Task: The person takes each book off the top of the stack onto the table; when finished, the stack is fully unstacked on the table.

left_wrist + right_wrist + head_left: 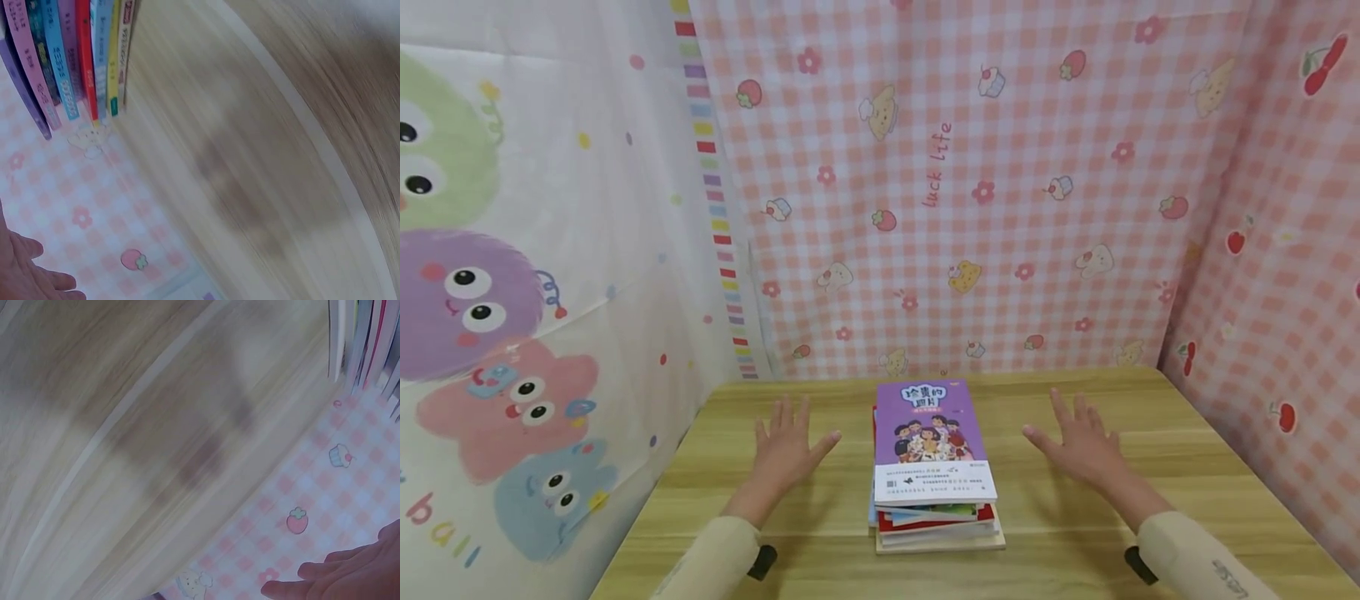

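A stack of several books stands in the middle of the table in the head view, a purple book (928, 425) with a white lower band on top. To its left is my left hand (786, 458), fingers spread, holding nothing. My right hand (1082, 454) is spread likewise to the right of the stack, apart from it. The left wrist view shows the coloured book spines (84, 59) at top left and my left hand (28, 269) at the lower left. In the right wrist view, page edges (369, 344) appear at top right, my right hand (350, 572) at lower right.
The wooden table (700, 475) reaches back to a pink checked cloth (1022, 225). On the left hangs a white cloth (625, 217) with cartoon figures; another checked cloth (1262, 292) hangs on the right.
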Motion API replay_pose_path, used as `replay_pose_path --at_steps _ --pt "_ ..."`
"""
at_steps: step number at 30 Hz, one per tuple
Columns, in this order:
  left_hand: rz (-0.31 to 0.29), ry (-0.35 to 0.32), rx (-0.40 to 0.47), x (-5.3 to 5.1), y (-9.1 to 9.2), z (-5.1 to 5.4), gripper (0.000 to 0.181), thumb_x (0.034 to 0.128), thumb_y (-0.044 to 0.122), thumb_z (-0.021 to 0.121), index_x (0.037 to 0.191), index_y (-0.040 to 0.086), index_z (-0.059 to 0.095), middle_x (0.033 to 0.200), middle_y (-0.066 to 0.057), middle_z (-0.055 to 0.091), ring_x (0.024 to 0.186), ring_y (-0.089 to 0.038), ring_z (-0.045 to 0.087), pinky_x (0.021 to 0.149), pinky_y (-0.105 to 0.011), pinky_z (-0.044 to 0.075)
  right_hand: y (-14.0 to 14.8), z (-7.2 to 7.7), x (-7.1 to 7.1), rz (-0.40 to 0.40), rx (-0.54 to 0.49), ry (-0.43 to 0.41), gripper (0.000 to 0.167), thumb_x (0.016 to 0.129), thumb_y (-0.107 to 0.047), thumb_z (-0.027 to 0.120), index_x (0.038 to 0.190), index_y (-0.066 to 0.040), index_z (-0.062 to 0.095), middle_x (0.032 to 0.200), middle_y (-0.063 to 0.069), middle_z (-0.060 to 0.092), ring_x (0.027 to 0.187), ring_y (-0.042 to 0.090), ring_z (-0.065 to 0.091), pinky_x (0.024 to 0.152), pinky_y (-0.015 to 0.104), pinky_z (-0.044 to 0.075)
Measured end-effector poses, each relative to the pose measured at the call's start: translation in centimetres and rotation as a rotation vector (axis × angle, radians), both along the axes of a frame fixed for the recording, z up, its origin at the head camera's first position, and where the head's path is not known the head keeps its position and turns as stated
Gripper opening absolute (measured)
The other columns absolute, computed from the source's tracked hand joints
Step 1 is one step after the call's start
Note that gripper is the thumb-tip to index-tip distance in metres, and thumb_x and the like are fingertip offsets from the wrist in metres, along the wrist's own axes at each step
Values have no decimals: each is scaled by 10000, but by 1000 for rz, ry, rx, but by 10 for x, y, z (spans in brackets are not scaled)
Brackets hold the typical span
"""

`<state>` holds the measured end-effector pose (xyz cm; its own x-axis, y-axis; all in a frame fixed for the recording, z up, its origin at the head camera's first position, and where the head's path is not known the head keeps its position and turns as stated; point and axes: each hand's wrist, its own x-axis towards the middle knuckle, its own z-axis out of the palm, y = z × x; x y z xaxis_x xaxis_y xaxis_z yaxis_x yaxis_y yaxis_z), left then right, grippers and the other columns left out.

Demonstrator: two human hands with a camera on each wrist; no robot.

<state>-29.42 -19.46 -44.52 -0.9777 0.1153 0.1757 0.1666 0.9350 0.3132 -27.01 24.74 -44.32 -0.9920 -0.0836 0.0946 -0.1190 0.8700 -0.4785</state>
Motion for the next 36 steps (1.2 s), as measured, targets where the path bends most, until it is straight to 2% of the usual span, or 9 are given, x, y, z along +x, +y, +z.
replay_pose_path --at_steps 7,13,18,25,32,36 --pt "-27 -17 85 1 12 -3 883 962 584 528 1553 -4 237 1587 -290 171 1461 -461 128 1125 -692 84 -9 -3 4 25 -45 18 887 998 -614 403 1570 6 127 1519 441 33 1361 649 61 985 828 72" --pt "-31 -52 227 5 21 -2 890 951 620 518 1548 8 269 1560 -294 249 1431 -465 232 1139 -623 206 -16 -4 8 45 -102 3 858 1011 -603 380 1574 -8 129 1533 422 27 1367 640 72 1006 801 131" --pt "-30 -100 315 11 29 -1 934 926 694 472 1538 9 300 1572 -261 260 1433 -445 250 1141 -600 229 -22 -6 10 56 -132 -3 856 1009 -616 367 1578 -19 136 1552 394 20 1377 629 68 1014 792 132" --pt "-82 -133 453 17 38 -4 846 965 582 527 1493 -55 348 1526 -285 335 1401 -464 303 1129 -602 256 -32 -12 13 70 -139 8 826 1012 -614 356 1583 -49 163 1565 370 38 1385 613 95 1025 778 145" --pt "-54 -175 560 18 47 -12 853 941 621 536 1500 -3 375 1518 -254 373 1389 -454 334 1109 -612 286 -41 -15 17 88 -150 20 769 1031 -557 378 1579 -52 189 1554 383 65 1372 624 130 1014 782 174" --pt "-41 -187 619 21 53 -16 825 942 608 547 1485 2 408 1488 -260 413 1369 -456 365 1088 -615 318 -43 -18 18 84 -148 16 778 1025 -580 365 1585 -72 182 1557 378 70 1375 615 143 1019 776 187"
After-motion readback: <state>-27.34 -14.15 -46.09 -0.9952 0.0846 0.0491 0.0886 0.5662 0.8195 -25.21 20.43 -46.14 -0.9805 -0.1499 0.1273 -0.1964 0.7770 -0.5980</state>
